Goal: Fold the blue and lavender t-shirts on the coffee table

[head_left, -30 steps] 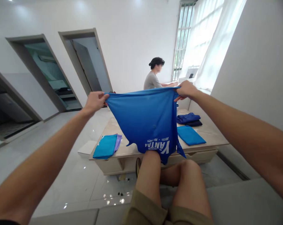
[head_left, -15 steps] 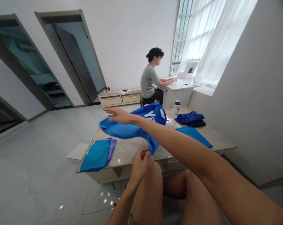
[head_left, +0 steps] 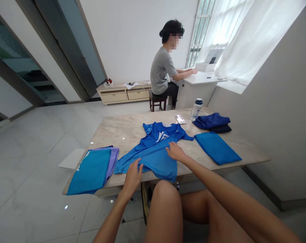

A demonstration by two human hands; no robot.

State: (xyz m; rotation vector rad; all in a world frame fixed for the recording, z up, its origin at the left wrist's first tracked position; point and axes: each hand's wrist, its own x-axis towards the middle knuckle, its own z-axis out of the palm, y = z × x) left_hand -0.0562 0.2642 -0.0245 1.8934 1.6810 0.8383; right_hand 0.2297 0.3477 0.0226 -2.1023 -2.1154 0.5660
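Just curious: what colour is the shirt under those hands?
The thin short-sleeved shirt is bright blue with white lettering; the head view shows it best.

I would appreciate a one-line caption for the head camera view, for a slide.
The left hand and right hand rest on a blue T-shirt spread on a marble table.

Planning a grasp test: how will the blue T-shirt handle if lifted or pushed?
The blue T-shirt looks thin and floppy, lying in soft wrinkles under the left hand and right hand. Probably light for its size. On the polished stone table top it may slide when pushed, though the fabric could bunch up instead.
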